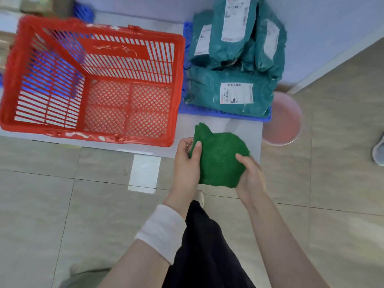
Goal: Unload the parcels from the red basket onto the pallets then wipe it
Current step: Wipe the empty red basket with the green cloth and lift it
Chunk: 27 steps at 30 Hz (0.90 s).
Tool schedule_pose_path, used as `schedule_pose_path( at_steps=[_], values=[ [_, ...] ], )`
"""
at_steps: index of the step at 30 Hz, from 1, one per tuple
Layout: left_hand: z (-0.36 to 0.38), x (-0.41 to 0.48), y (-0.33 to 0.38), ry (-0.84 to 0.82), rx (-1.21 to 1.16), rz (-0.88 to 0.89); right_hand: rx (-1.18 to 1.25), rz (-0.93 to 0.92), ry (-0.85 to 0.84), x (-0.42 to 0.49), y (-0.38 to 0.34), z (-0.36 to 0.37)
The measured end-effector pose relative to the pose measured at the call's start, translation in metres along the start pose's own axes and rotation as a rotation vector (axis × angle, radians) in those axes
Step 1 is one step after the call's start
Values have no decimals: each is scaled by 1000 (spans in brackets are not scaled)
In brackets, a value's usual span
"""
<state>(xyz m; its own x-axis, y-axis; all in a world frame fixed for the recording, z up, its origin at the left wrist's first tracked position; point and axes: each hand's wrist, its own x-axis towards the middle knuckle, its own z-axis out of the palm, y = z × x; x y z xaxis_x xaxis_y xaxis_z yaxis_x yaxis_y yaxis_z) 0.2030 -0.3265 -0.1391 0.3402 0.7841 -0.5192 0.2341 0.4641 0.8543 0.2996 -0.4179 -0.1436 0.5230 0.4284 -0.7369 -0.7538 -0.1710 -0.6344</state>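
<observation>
The red basket (133, 44) stands on a low grey platform at the left, with nothing inside it. Several teal parcels (230, 94) with white labels are stacked on a blue pallet (207, 112) to its right. Below the pallet, a green cloth (218, 159) is held between both hands. My left hand (187, 163) pinches its left edge with the thumb on top. My right hand (249, 175) grips its right lower side with the thumb pressed on the cloth.
A pink bucket (284, 123) stands on the tiled floor right of the pallet. Someone's shoe (379, 150) shows at the right edge. A white paper (144, 173) lies on the floor. Another blue pallet (83, 12) and boxes sit behind the basket.
</observation>
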Motion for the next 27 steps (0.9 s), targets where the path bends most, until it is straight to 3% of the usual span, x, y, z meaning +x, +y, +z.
schedule_pose_path(
  at_steps=[5,12,15,23,27],
  values=[
    [-36,14,59,-12,-42,176,109,84,-150,-17,-22,65],
    [-116,77,124,10,-122,221,223,210,-280,-5,-30,192],
    [-162,117,144,-34,-99,243,293,263,-272,2,-19,248],
    [-233,212,165,-173,49,72,378,218,-176,37,-3,345],
    [-250,260,171,-83,267,122,336,-13,-54,65,-32,355]
  ],
)
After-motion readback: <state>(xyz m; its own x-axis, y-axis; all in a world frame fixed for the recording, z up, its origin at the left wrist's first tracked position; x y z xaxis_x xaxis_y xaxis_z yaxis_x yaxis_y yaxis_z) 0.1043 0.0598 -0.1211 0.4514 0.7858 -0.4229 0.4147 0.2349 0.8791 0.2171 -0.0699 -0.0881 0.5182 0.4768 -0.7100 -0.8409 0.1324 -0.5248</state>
